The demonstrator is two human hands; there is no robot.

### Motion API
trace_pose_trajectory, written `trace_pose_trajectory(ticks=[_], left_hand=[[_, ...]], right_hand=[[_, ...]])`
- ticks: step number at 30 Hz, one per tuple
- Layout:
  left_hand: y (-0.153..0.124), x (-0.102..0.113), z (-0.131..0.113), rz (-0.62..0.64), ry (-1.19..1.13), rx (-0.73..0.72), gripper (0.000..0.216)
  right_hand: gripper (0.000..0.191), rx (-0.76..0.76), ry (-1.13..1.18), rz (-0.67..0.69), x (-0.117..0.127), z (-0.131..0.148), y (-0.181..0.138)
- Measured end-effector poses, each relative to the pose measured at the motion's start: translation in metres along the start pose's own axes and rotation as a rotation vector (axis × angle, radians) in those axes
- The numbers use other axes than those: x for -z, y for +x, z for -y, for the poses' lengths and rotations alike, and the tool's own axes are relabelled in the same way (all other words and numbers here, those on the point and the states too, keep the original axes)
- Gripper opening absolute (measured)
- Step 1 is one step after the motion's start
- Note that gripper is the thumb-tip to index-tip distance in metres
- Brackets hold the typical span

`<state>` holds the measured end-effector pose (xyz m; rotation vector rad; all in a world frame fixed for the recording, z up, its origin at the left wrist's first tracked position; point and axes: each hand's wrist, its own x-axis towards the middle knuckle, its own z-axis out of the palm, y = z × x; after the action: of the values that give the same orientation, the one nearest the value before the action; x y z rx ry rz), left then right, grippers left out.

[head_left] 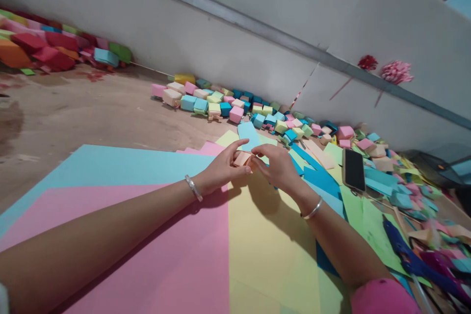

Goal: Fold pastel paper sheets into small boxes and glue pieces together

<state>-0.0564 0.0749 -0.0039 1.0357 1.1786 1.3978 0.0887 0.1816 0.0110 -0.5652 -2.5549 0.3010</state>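
Observation:
Between my two hands is a small folded piece of peach paper (243, 158). My left hand (222, 166) has its thumb and fingers closed around the left side of the paper. On the right side, my right hand (276, 163) pinches the paper's edge between thumb and fingers. Below the hands lie large coloured sheets: a pink sheet (154, 250), a yellow sheet (270, 255) and a light blue sheet (121, 164). Just beyond the fingertips is a light blue paper strip (248, 135).
Small paper boxes (236, 114) line the wall, with a bigger pile of paper pieces (51, 49) at far left. To the right lie a phone (353, 170), a blue glue gun (408, 252) and paper scraps. Paper pompom flowers (396, 72) rest by the wall ledge.

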Motion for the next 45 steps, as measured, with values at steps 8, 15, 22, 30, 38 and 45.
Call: trace_pose_trajectory(ticks=[8,15,22,30,38,45], left_hand=[[0.012,0.000,0.003,0.065,-0.541,0.243,0.036],[0.003,-0.010,0.007,0.060,-0.356,0.258,0.028],[0.005,-0.006,0.003,0.035,-0.370,0.355,0.042],[-0.001,-0.011,0.010,0.084,-0.272,0.246,0.044],[0.000,-0.008,0.008,0.226,-0.420,0.445,0.052],[0.001,-0.008,0.010,0.157,-0.416,0.413,0.042]], right_hand=[[0.023,0.119,-0.311,-0.103,-0.001,0.007,-0.003],[0.022,0.197,-0.437,-0.042,-0.002,0.005,-0.003],[0.024,0.165,-0.304,-0.120,-0.003,0.007,-0.003],[0.018,0.034,-0.241,0.062,-0.001,0.010,-0.004],[0.018,0.111,-0.311,0.128,0.000,0.013,-0.008],[0.017,-0.009,-0.201,0.202,0.005,0.019,-0.006]])
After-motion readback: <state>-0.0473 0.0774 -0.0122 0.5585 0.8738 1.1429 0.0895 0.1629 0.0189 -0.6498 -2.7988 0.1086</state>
